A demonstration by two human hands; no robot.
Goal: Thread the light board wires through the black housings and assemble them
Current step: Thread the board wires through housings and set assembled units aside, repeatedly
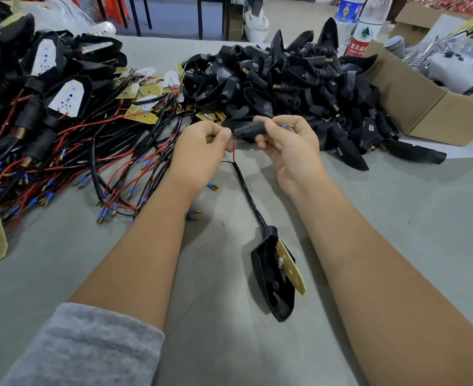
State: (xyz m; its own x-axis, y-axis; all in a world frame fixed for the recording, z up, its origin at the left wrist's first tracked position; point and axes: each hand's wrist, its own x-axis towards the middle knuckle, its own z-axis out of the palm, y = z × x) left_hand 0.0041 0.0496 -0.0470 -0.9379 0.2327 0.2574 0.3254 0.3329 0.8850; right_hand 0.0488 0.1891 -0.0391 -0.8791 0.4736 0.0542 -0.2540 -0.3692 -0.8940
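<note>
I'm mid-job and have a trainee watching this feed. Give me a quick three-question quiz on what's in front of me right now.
1. True or false: the right hand grips a small black tube piece with wire tips poking out past its fingers.
2. Which lies on the table between the forearms?
A. a water bottle
B. a black housing with a light board in it
C. a cardboard box
3. Fill in: the left hand pinches a thin ____ wire at the tube's near end.

Key
1. True
2. B
3. red
</note>
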